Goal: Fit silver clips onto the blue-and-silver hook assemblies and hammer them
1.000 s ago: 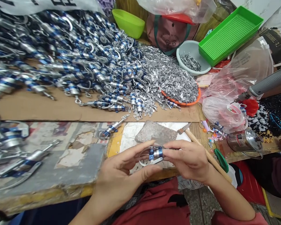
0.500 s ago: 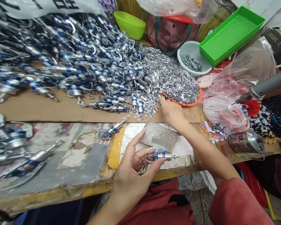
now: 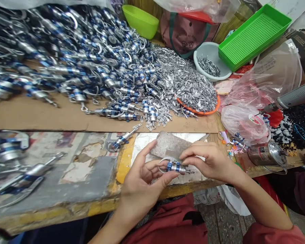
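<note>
With fingers (image 3: 144, 154) of the left hand (image 3: 139, 179) half curled and only the thumb and bent fingers closed, holding a blue-and-silver fitting (image 3: 176, 168) near the tabletop's front edge, curved arm toward the palm, narrow end to the right. With the right hand (image 3: 210, 162), reaching in just beside the fitting, thumb and fingertips drawn close together; can't tell whether pinching a small part.

Behind both hands, see a stone slab (image 3: 166, 144) over white paper (image 3: 138, 145) on the tabletop (image 3: 91, 189), with a loose fitting (image 3: 124, 139) to the left. Farther back, on cardboard (image 3: 40, 118), see a big pile of fittings (image 3: 99, 67) on the left, running into a heap of small metal plates (image 3: 190, 88) by an orange rim (image 3: 202, 112). Beyond, find a pale bowl (image 3: 217, 78) of metal pins (image 3: 209, 66) beside a green tray (image 3: 255, 39). Toward the tabletop's right end, see clear plastic bags (image 3: 246, 123), a grey power tool (image 3: 297, 93) and a lidded metal pot (image 3: 261, 154).
</note>
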`<state>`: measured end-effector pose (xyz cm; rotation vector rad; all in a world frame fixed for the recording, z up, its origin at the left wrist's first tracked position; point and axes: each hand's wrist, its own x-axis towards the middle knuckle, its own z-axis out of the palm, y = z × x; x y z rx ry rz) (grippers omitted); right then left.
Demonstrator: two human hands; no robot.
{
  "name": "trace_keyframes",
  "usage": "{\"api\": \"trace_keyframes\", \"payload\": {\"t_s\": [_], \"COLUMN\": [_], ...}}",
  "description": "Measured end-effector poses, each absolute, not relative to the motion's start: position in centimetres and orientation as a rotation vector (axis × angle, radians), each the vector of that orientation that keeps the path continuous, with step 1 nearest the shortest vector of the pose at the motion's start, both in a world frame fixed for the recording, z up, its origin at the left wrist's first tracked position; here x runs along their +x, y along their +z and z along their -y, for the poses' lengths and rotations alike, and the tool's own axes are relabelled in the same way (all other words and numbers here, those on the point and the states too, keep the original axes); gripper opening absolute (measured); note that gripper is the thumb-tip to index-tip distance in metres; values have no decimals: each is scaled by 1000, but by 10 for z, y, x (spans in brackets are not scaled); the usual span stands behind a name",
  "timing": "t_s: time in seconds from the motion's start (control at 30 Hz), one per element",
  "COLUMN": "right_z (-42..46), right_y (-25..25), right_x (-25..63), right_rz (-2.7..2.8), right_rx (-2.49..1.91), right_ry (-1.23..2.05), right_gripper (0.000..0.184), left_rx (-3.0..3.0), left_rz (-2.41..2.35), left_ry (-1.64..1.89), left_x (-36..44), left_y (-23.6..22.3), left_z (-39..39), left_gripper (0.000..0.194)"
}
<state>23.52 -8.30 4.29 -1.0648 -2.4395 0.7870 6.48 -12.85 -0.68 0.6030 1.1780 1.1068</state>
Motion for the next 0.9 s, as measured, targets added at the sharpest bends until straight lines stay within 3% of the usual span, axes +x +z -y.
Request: {"api": "trace_keyframes", "payload": {"t_s": [0.23, 0.4, 0.53, 0.6, 0.7, 0.8, 0.9], "right_z": [71, 83, 108, 120, 133, 138, 142], "right_y": [25, 25, 18, 7, -8, -1, 26], "right_x": [218, 225, 276, 304, 324, 316, 296], "right_rz": [2550, 2317, 1915, 2019, 2173, 2136, 2222], "right_rx": [-1025, -1095, -1608, -1882, -2056, -1932, -1604], "right_ry": [748, 620, 290, 259, 284, 239, 95], "right_gripper": [15, 22, 19, 35, 31, 22, 37], "left_rx": [598, 595, 602, 599, 595, 624, 660], "left_rz": [-1111, -1137, -1189, -1187, -1177, -1179, -1172], "left_ry": [1135, 1134, 1111, 1103, 1110, 1111, 1095], "left_x": [66, 66, 65, 65, 65, 64, 63], "left_y": [-8, -6, -7, -6, -6, -8, -11], "left_z": [129, 129, 128, 128, 128, 127, 126], "left_gripper": [85, 87, 88, 88, 88, 88, 91]}}
